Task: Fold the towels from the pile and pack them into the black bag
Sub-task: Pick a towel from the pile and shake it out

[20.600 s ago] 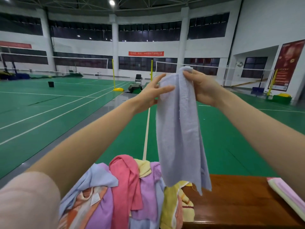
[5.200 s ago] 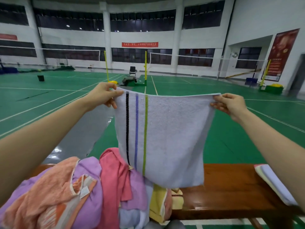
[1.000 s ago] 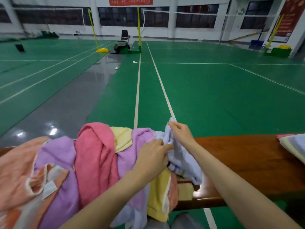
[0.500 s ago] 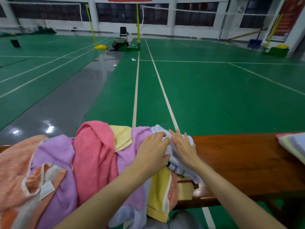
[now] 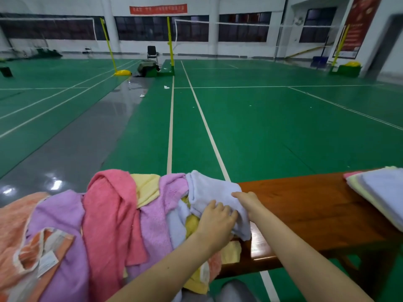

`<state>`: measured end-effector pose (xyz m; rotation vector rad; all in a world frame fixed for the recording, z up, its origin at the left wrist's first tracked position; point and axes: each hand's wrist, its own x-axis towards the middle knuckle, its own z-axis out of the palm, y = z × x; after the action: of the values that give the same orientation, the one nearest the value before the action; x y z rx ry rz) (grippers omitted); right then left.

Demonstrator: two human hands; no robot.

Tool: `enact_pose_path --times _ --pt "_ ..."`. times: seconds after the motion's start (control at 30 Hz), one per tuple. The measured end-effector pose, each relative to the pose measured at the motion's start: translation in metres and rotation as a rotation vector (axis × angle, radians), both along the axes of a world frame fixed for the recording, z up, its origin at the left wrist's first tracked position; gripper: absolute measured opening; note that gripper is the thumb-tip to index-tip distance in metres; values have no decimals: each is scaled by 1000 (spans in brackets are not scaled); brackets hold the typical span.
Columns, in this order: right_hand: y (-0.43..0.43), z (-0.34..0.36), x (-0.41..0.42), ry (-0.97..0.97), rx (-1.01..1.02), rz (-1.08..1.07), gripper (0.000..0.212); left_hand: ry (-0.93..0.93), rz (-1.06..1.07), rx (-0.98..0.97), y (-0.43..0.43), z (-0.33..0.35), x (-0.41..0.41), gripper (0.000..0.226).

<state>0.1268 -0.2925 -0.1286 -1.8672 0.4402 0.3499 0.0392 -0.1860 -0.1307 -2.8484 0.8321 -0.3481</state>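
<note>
A folded pale lilac-blue towel lies on the right end of the towel pile, draped partly over the edge of the wooden bench. My left hand rests on the towel's near part with its fingers bent into the cloth. My right hand grips the towel's right edge, thumb on top and fingers hidden by the cloth. The pile holds pink, purple, yellow and orange towels. No black bag is in view.
A stack of folded towels sits on the bench at the far right. Bare bench top lies between it and the pile. Beyond is a green court floor with net posts and a chair.
Both hands have slid from the top of the lilac-blue towel toward its near right part. The fingers, flat half a second ago, now curl into the cloth.
</note>
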Motion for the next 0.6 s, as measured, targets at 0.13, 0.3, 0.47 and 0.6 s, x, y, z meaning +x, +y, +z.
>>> enact_pose_path --times 0.13,0.3,0.47,0.6 --pt "-6 16 5 -20 135 -82 49 5 48 -165 2 0 -5 67" --pt "-22 50 4 -497 -37 257 15 110 195 -830 13 41 5 55" --pt "-46 110 -1 -837 -295 511 16 198 52 -1125 10 101 50 93" --pt "-82 141 -14 -889 -378 603 16 430 32 -1277 -8 138 72 86"
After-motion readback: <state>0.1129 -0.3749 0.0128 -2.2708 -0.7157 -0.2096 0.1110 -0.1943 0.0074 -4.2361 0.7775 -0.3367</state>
